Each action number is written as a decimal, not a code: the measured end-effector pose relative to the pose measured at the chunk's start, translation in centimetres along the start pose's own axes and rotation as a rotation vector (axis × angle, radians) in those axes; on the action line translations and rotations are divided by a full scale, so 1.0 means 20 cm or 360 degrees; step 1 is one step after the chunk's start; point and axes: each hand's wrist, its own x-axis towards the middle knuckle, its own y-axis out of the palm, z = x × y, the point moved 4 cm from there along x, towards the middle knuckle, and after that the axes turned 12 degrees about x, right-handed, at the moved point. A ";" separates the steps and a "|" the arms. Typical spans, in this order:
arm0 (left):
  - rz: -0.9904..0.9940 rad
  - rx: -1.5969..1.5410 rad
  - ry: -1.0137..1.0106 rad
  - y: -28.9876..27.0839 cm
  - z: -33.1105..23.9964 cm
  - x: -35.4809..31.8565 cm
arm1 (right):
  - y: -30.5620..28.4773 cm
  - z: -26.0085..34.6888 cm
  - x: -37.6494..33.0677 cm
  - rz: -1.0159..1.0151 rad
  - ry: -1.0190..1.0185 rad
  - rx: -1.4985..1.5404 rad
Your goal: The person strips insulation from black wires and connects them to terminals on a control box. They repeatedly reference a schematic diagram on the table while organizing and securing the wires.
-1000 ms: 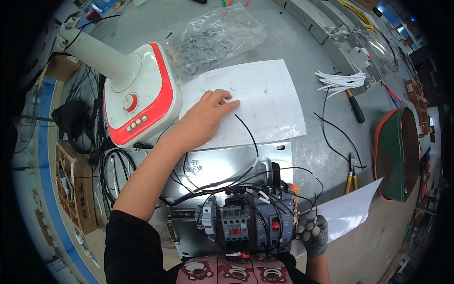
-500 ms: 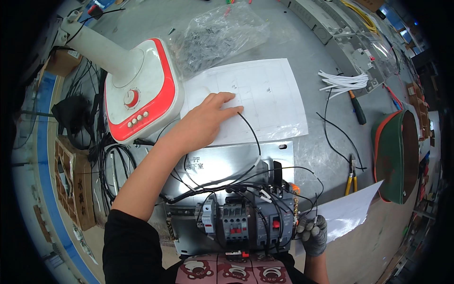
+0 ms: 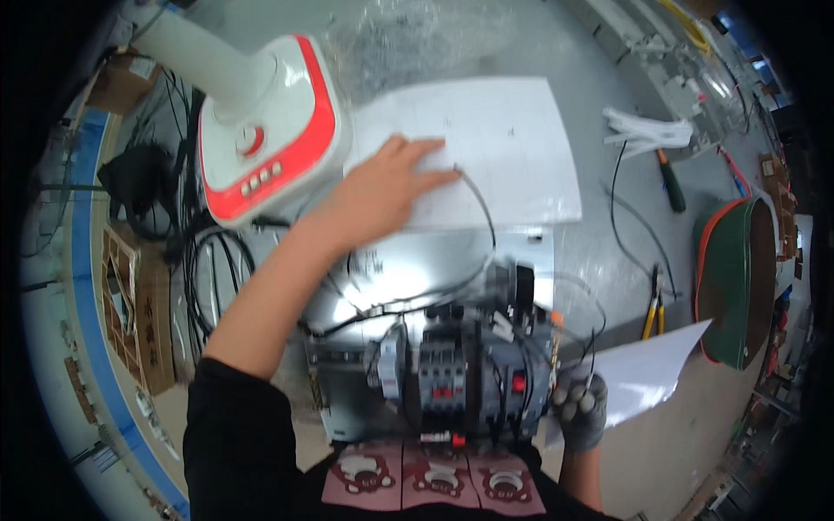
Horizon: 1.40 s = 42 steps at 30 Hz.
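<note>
My bare left hand [image 3: 382, 187] rests over a white printed sheet [image 3: 512, 156], its index finger and thumb stretched out and apart. The tip of a black wire [image 3: 486, 208] meets the thumb's end; the fingers are not closed on it. That wire curves down to a metal mounting plate [image 3: 408, 265] carrying a contactor [image 3: 443, 369], a larger grey breaker [image 3: 512, 382] and a small narrow breaker [image 3: 388, 363]. To the right of these, my gloved right hand [image 3: 580, 412] has its fingers curled round a thin black wire [image 3: 592, 346] with a white sleeve near the fingertips. The picture is blurred.
A white and red fan base [image 3: 269, 130] stands at the left, beside coiled black cables [image 3: 208, 260]. A clear plastic bag [image 3: 400, 43] lies behind. At the right are yellow-handled pliers [image 3: 653, 304], a screwdriver [image 3: 671, 187], white wires [image 3: 647, 132] and a green bin [image 3: 725, 278].
The view has shifted, so the bench things sit higher in the picture. Both hands keep nearly the same places relative to the sheet and the plate.
</note>
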 end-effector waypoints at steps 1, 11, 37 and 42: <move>-0.0044 0.0017 0.0029 0.01 0.01 0.00 | 0.00 -0.01 0.01 0.0018 -0.0046 -0.0010; -0.0631 -0.0146 -0.0137 -0.28 -0.06 -0.19 | 0.05 0.03 -0.06 0.0193 -0.0032 0.0013; -0.1193 -0.2411 -0.0598 -0.56 -0.90 -1.03 | 0.67 0.09 -0.52 0.0615 0.0164 -0.1162; -0.1163 -0.2480 -0.0448 -0.51 -0.94 -1.03 | 0.69 0.07 -0.47 0.0639 0.0215 -0.1107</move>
